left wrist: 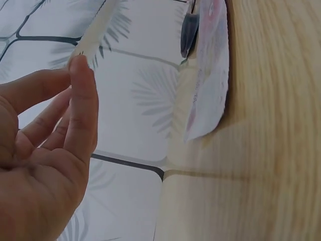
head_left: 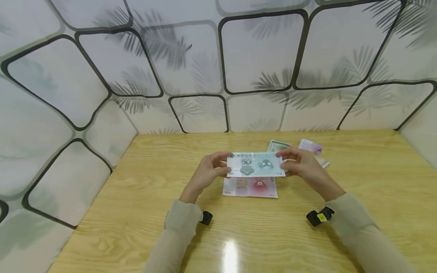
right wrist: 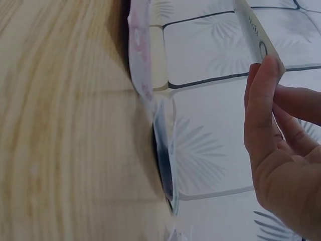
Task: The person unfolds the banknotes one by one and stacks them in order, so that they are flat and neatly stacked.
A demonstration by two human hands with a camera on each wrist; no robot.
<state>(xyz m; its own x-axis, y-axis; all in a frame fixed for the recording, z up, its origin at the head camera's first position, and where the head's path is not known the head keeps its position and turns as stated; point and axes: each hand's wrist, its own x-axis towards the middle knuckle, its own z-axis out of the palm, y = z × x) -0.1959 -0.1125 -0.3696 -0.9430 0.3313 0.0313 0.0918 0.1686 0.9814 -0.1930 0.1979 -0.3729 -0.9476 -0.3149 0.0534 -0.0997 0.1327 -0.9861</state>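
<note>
A pale green play banknote marked 50 (head_left: pixel 254 165) is stretched flat between both hands, raised above the table. My left hand (head_left: pixel 210 169) pinches its left end between thumb and fingers, and my right hand (head_left: pixel 302 165) pinches the right end. In the left wrist view, the left hand (left wrist: pixel 50 125) grips the note edge-on; the right wrist view shows the right hand (right wrist: pixel 281 135) doing likewise. Beneath the held note lies a pink 100 note (head_left: pixel 250 187) on the table, its upper part hidden.
Behind the right hand lie a dark green note (head_left: pixel 278 145), a purple note (head_left: pixel 310 145) and a pale note (head_left: pixel 322 162), partly covered. The wooden table (head_left: pixel 153 212) meets a patterned wall (head_left: pixel 259 57) at the back. Black wrist cameras sit at both cuffs.
</note>
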